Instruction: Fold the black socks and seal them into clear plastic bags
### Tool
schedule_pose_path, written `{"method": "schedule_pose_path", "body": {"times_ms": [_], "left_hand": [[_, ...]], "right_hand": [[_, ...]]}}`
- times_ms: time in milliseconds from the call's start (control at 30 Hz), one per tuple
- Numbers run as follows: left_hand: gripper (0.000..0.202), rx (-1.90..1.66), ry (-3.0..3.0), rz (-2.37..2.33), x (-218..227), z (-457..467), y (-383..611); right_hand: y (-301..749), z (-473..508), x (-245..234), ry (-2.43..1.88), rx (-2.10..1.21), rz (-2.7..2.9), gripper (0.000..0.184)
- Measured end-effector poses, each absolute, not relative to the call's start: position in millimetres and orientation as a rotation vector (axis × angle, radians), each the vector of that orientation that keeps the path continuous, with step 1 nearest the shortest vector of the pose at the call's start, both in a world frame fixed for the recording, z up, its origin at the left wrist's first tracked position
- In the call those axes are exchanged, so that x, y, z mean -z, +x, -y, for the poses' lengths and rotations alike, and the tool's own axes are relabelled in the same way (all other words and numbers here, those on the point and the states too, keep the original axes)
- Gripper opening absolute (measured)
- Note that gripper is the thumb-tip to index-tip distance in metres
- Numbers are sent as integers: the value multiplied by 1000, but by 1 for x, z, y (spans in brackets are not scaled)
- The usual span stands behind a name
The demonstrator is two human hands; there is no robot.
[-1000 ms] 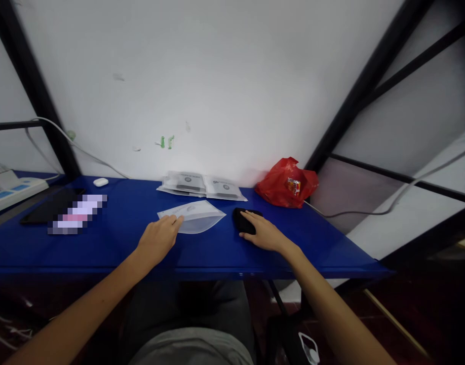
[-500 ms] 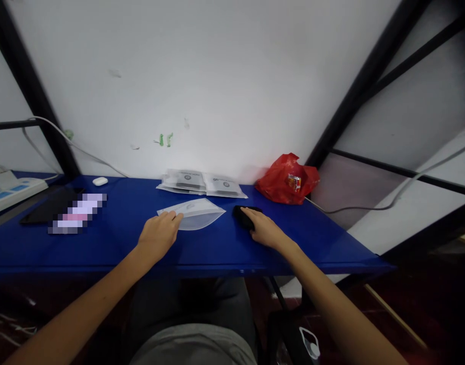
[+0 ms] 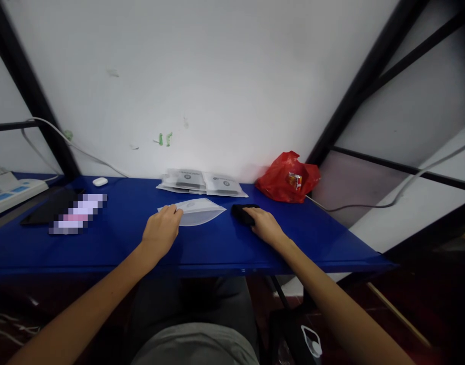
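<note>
Clear pouch (image 3: 202, 216) is laid on the blue table (image 3: 213, 253), near its middle, between both hands, left end covered by fingers. Background is filled by the white wall (image 3: 240, 96). Black frame (image 3: 32, 96) is seen at both sides, posts slanted in view. Table is backed by the wall, clear pouch nearer its front edge than the rear items. Red bag (image 3: 281, 180) is set at right rear, crumpled, near the wall. Power strip (image 3: 20, 195) is seen at far left. Black slab (image 3: 50, 205) is laid beside it, partly overlapped by a pixelated patch (image 3: 78, 215); what is under the patch cannot be told. Two printed packets (image 3: 225, 186) are placed side by side at the rear, behind the clear pouch. Left hand (image 3: 160, 230): fingers curled, clear pouch grasped at its left end. Right hand (image 3: 268, 228): black object (image 3: 239, 214) clasped, fingers over its top, thumb hidden. Black object is held just right of the clear pouch. White case (image 3: 100, 181) is placed at left rear
</note>
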State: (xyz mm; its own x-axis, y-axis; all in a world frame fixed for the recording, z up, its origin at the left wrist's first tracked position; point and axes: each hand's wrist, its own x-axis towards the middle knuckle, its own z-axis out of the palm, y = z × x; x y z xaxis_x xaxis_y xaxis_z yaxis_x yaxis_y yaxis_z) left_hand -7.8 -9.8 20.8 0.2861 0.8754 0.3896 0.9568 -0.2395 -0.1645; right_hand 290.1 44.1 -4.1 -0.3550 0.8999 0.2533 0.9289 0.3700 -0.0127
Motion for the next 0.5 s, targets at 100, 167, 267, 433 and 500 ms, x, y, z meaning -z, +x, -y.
{"method": "schedule_pose_path", "body": {"times_ms": [100,167,267,433,500], "left_hand": [[27,307,-2181,1651,-21,7,-9],[28,294,-2170,1625,-20,4,-11],[30,276,-2171,1610,-21,3,-13],[30,273,-2210,1671,-24,4,-9],[30,311,-2243,1671,-27,5,-6]], "right_hand": [[284,-34,2,-1548,219,2373,59],[278,-25,-2,-1411,299,2311,62],[263,-10,-9,-1130,395,2213,63],[227,4,-6,-794,361,2299,71],[215,3,0,-751,371,2369,75]]}}
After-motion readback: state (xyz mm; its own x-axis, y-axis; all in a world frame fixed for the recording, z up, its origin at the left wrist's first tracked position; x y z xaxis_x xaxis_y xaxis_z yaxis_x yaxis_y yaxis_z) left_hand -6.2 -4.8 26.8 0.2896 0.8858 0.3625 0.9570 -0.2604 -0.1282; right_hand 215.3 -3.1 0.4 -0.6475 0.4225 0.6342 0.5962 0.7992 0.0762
